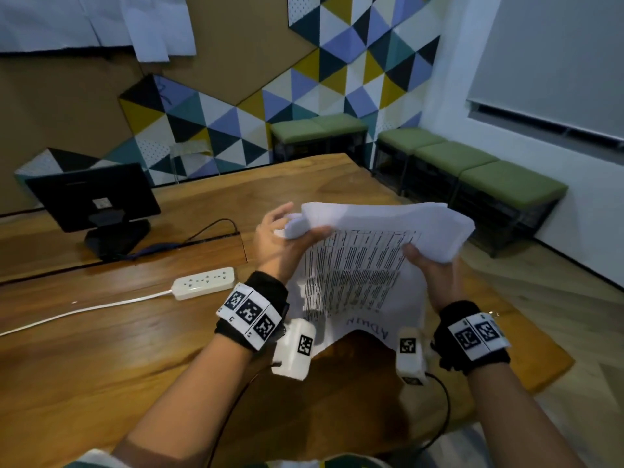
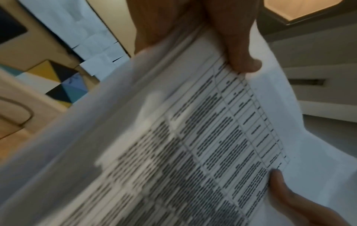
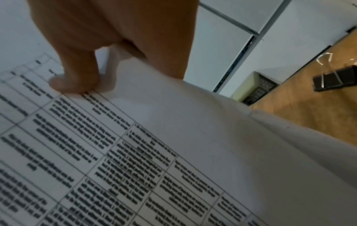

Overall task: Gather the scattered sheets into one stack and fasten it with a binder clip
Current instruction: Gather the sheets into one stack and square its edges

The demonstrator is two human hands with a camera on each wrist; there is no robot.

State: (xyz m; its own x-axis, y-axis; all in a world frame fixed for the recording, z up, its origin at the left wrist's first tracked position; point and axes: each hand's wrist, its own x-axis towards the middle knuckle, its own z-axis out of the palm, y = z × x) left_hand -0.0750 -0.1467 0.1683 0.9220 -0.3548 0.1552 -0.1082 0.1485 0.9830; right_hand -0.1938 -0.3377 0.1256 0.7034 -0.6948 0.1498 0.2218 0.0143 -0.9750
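Note:
A stack of white printed sheets [image 1: 358, 265] is held in the air above the wooden table [image 1: 101, 332], bent and sagging toward me. My left hand [image 1: 287, 234] grips its left far corner, thumb on top. My right hand [image 1: 429, 261] grips the right side, thumb on the printed page. The left wrist view shows the sheets [image 2: 193, 137] with my left thumb [image 2: 243, 61] pressing them. In the right wrist view the sheets [image 3: 135, 152] fill the frame under my right thumb [image 3: 73, 82], and a black binder clip [image 3: 336, 79] with silver handles lies on the table beyond the paper edge.
A white power strip [image 1: 204, 283] with its cable lies left of my hands. A black monitor [image 1: 94, 201] stands at the far left of the table. Green benches [image 1: 472, 163] line the walls beyond the table's right edge.

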